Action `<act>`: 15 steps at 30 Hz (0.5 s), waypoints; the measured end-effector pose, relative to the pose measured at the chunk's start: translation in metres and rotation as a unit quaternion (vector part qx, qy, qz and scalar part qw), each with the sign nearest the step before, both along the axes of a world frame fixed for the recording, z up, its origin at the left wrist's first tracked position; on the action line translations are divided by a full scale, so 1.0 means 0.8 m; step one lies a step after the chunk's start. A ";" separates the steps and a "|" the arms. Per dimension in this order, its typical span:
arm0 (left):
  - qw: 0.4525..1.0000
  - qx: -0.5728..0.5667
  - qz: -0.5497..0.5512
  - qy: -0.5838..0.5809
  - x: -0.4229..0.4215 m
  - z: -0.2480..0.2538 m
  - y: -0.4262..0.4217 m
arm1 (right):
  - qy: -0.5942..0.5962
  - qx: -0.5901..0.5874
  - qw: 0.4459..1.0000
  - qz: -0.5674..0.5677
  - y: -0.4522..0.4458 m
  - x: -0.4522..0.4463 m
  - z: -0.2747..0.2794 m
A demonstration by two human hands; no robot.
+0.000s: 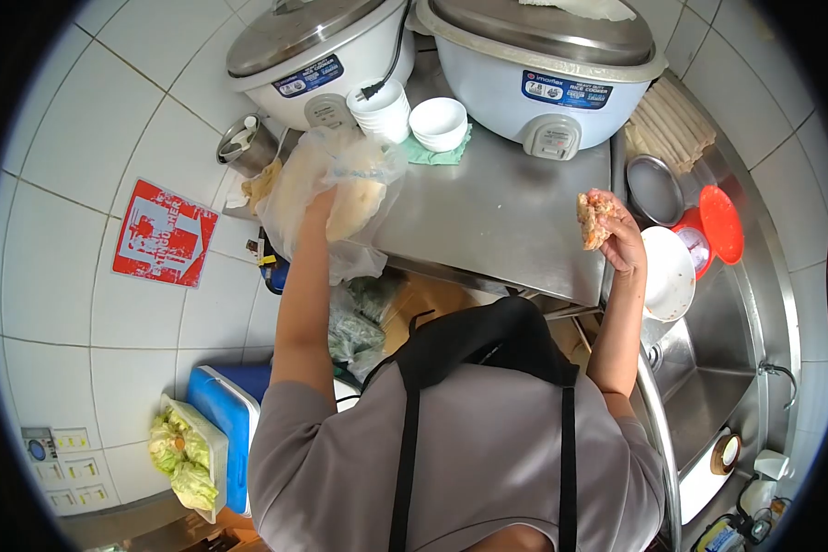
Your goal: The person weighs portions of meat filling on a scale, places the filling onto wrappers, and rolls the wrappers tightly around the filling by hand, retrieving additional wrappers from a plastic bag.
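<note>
At the right edge of the steel table, my right hand [622, 241] is closed round a lump of food [595, 219] with orange and pale bits in it. On the left, my left hand [324, 195] reaches to a clear plastic bag [290, 184] with pale, round, flat pieces [357, 207] in it. The fingers of that hand are hidden by the bag and its contents. The bag lies over the table's left edge, just below the stacked white bowls [380, 115].
Two large rice cookers [497, 92] [294, 92] stand along the back of the steel table [497, 216]. To the right are a white bowl [667, 276], a red scale [695, 247], a grey pan [655, 189] and a sink [708, 396]. Lettuce [193, 483] sits in a tray at lower left.
</note>
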State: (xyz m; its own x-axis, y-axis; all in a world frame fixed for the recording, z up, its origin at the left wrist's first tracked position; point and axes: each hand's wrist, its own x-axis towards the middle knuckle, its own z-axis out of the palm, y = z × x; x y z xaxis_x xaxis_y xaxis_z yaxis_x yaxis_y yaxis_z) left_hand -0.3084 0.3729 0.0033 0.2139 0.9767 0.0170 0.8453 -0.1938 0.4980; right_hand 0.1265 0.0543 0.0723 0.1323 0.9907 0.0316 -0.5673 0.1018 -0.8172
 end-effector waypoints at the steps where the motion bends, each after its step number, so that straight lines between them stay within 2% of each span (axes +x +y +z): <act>1: 0.999 -0.012 0.001 -0.032 -0.006 0.003 0.005 | 0.004 -0.001 1.000 0.004 0.001 0.000 -0.001; 6: 0.973 -0.131 0.002 -0.192 -0.024 0.011 0.020 | 0.006 -0.004 1.000 0.004 0.003 0.001 -0.005; 9: 0.946 -0.208 -0.001 -0.249 -0.027 0.018 0.015 | 0.008 0.000 1.000 0.005 0.005 0.001 -0.005; 12: 0.937 -0.291 -0.003 -0.196 -0.022 0.029 0.006 | 0.010 0.005 1.000 0.004 0.005 0.001 -0.005; 15: 0.938 -0.284 -0.126 -0.154 -0.045 -0.034 0.039 | 0.012 0.003 1.000 0.004 0.006 0.002 -0.006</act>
